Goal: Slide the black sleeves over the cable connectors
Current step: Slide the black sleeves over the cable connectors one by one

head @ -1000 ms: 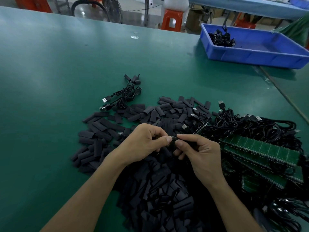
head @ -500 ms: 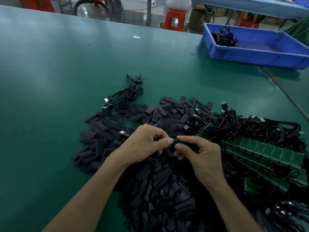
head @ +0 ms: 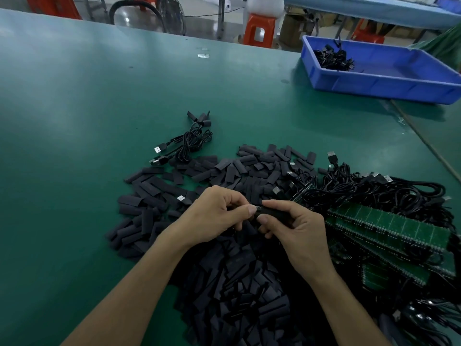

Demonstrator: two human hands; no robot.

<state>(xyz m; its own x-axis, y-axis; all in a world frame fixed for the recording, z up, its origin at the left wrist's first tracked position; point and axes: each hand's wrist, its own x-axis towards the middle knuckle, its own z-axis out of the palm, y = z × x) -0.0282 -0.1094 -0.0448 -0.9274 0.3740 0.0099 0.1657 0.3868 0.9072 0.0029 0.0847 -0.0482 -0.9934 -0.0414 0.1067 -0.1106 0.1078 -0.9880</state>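
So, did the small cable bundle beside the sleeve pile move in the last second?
No. The cable bundle lies at the same far-left edge of the sleeve pile; only the camera shifted slightly.

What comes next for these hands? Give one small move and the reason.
Probably push the sleeve further along with the right hand while the left hand steadies the end. Both hands pinch one dark piece between them, fingertips nearly touching; how far it is seated is hidden.

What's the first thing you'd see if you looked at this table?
A big heap of black sleeves fills the near middle, where the left hand and right hand pinch one small black piece together. Tangled black cables lie on the right, and a blue bin sits far right.
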